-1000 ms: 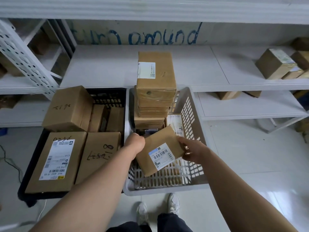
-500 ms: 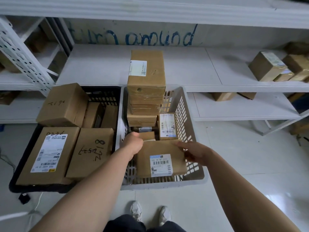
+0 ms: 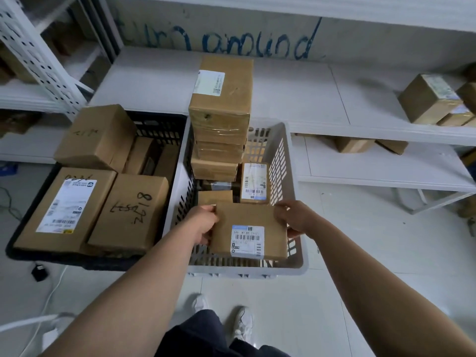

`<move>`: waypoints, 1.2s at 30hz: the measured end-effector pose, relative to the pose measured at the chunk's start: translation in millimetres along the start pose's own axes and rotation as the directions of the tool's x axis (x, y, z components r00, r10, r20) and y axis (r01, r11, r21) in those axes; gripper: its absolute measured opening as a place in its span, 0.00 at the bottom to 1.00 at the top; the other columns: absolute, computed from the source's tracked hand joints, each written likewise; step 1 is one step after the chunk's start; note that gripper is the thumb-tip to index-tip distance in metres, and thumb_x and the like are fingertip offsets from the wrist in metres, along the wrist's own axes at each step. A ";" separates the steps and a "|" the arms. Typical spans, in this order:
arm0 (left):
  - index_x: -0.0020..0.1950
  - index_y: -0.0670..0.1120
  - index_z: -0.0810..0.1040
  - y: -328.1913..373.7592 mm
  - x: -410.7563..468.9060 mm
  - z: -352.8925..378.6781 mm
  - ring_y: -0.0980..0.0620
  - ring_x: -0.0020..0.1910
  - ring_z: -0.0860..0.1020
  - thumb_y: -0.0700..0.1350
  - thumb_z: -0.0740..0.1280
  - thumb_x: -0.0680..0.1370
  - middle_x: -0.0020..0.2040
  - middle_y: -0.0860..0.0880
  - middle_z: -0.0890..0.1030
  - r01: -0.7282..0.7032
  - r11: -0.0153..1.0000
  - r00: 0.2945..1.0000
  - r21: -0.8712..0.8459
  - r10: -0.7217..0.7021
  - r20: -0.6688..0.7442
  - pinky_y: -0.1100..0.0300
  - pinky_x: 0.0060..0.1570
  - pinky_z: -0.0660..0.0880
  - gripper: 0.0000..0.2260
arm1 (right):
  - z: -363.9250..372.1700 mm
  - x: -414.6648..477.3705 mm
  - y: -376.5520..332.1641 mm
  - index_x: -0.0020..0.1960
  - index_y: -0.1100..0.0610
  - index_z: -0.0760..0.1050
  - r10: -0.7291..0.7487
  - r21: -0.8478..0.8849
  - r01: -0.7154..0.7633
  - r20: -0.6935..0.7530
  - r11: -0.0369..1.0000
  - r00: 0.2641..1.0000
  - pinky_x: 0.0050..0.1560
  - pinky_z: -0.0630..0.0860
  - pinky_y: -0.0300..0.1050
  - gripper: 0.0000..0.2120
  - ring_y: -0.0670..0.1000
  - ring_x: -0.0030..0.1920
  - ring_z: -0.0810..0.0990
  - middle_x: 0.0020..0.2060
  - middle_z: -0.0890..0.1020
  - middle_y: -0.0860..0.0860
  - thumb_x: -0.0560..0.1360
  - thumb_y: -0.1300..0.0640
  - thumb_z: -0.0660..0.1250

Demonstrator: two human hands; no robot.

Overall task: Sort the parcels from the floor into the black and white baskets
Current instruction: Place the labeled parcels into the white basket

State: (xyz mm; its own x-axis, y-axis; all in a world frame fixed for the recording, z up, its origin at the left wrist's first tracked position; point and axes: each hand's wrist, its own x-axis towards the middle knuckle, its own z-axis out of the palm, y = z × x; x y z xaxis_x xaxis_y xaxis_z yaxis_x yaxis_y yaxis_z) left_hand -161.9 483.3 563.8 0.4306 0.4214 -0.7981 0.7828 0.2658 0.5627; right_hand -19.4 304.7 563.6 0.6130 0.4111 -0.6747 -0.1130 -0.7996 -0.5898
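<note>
I hold a flat brown parcel with a white barcode label inside the near end of the white basket. My left hand grips its left edge and my right hand grips its right edge. Behind it in the white basket stands a tall stack of brown parcels, and a small labelled parcel lies beside the stack. The black basket to the left holds several larger brown parcels, one with a big white label.
White shelves run behind the baskets, with more brown boxes at the right. A perforated shelf post stands at upper left. Cables and a plug lie on the floor at left. My feet are just before the white basket.
The parcel has gone from tilted above the basket to level and lower inside its near end, both hands still on its edges. The view has shifted slightly.
</note>
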 end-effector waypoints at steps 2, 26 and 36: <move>0.71 0.49 0.70 -5.1 3.0 0.9 0.47 0.46 0.76 0.40 0.62 0.81 0.56 0.45 0.78 -0.025 0.999 0.999 0.023 0.025 -0.033 0.53 0.39 0.73 0.18 | 2.5 5.8 -3.6 0.66 0.54 0.70 -0.082 -0.172 0.090 0.052 0.981 0.995 0.51 0.81 0.53 0.17 0.59 0.53 0.82 0.57 0.79 0.58 0.77 0.60 0.64; 0.63 0.44 0.74 -34.9 51.1 13.1 0.41 0.60 0.77 0.36 0.57 0.80 0.63 0.43 0.77 0.205 0.910 0.966 -0.361 -0.246 -0.073 0.46 0.51 0.79 0.13 | -2.6 1.6 -11.6 0.77 0.45 0.40 -0.229 -0.847 0.209 0.107 0.490 0.968 0.69 0.68 0.57 0.67 0.60 0.67 0.69 0.70 0.54 0.56 0.52 0.41 0.82; 0.54 0.38 0.79 -19.5 73.0 3.9 0.43 0.43 0.82 0.31 0.57 0.76 0.46 0.38 0.82 0.057 0.860 0.989 -0.508 -0.117 -0.086 0.50 0.46 0.81 0.13 | -1.2 4.3 -10.3 0.77 0.44 0.40 -0.166 -0.847 0.213 0.150 0.487 0.975 0.67 0.71 0.57 0.67 0.60 0.65 0.70 0.70 0.53 0.55 0.53 0.41 0.82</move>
State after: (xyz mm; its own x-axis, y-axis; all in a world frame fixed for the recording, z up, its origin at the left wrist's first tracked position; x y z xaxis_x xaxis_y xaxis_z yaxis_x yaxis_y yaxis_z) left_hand -144.0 505.5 493.8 0.2958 0.4606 -0.8369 0.4695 0.6928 0.5473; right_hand -14.6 314.1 567.3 0.4990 0.5987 -0.6265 0.7376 -0.6729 -0.0555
